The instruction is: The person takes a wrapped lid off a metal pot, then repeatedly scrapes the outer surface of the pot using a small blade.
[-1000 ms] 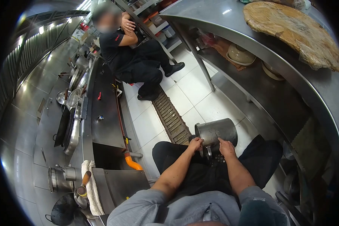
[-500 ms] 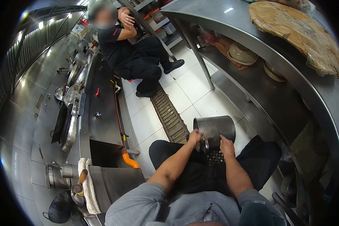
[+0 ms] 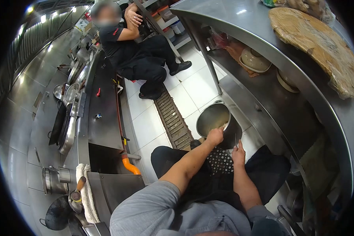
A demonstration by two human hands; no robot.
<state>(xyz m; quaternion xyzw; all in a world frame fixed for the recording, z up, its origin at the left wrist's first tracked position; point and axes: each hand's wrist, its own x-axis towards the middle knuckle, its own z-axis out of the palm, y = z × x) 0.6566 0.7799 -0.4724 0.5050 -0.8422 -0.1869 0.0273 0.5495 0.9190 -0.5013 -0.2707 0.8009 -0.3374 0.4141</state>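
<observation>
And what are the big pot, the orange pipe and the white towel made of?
The big pot looks like metal, probably steel or aluminium: it's grey, with a shine along its rim. The orange pipe seems plastic, smooth and evenly bright, though painted metal is possible. The white towel looks like soft cloth, maybe cotton: matte and draped in folds.

Steel bench (image 3: 230, 12) on the right: 1 plastic-wrapped brown slab (image 3: 316, 47) flat on top, 1 filled plastic bag (image 3: 301, 4) beside it. Lower shelf (image 3: 281, 108): 1 lidded clay pot (image 3: 255, 59) on an orange-brown sheet (image 3: 235, 53), 1 pale vessel (image 3: 286, 82) near it. Floor (image 3: 185, 96): white tile, slotted drain grate (image 3: 172, 118) set in. Metal pot (image 3: 236, 128): can't tell if touching floor.
</observation>
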